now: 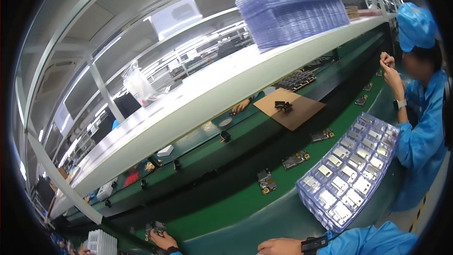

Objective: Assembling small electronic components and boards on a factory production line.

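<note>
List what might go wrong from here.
The right sleeve lies close to the loaded tray stack; a careless elbow might jostle the metal pieces. The left hand is at a bare circuit board, so a clumsy touch could harm exposed parts. The tall pile of clear trays on the shelf might topple if bumped.

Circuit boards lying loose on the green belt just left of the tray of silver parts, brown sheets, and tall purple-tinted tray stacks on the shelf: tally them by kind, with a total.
Loose circuit boards: 3
Brown sheet: 1
Purple-tinted tray stack: 1
Total: 5
</note>
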Available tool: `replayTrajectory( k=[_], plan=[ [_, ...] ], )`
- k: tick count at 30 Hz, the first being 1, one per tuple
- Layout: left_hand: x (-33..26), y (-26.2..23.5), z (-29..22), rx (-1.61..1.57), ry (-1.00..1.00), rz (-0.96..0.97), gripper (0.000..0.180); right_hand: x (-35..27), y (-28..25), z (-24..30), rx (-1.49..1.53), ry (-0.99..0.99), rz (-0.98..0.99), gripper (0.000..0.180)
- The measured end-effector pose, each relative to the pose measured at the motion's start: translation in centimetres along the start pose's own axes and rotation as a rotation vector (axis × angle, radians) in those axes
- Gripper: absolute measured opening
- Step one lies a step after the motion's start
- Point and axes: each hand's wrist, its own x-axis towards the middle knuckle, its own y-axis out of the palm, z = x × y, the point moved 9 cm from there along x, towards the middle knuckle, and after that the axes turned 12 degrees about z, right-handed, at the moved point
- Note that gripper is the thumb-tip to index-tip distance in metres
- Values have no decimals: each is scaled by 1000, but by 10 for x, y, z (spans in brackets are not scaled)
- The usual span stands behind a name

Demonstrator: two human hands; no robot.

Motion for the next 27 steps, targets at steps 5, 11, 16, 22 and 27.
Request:
replayTrajectory(
  k=[5,11,16,22,27],
  plan=[
    [-83,-19,-121,-521,-48,198,28,-10,-37,10,-59,-36,-257,20],
    [-231,9,-230,-1127,-36,1073,30,-9,-77,29,-198,-15,-428,27],
    [-275,-13,-242,-1280,-228,1284,31,1,-72,28,-206,7,-407,32],
    [-278,-27,-248,-1279,-230,1296,33,1,-68,25,-220,69,-390,27],
    [-278,-31,-250,-1210,-126,1254,35,1,-65,24,-193,72,-379,25]
  ],
)
